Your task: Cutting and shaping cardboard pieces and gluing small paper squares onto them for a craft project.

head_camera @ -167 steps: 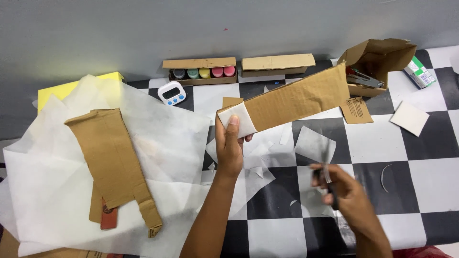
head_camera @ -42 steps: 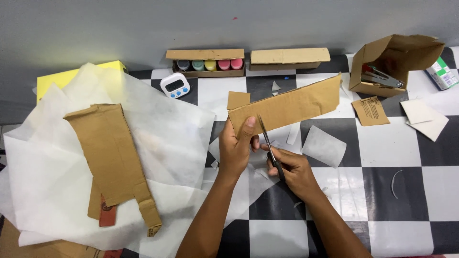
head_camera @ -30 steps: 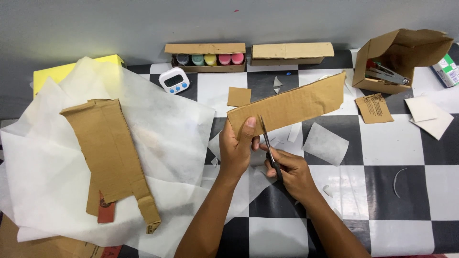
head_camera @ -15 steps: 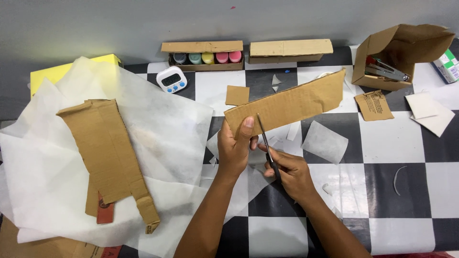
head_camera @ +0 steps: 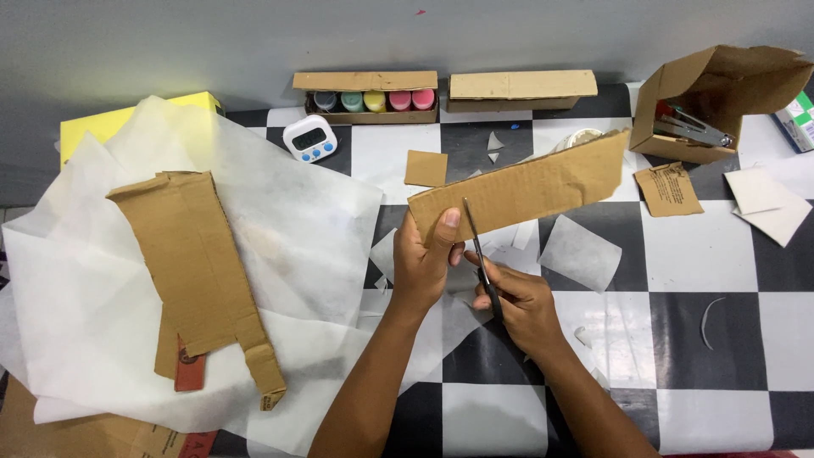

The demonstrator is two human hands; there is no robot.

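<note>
Left hand holds cardboard strip; right hand scissors it

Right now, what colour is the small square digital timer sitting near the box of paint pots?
The small square digital timer is white with blue buttons, clearest in the head view.

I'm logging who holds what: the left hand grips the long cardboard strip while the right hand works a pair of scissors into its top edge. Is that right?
Not quite. The head view shows the scissors entering the cardboard strip from its bottom edge, blades pointing up. The rest stands: the left hand grips the strip and the right hand works the scissors.
</note>
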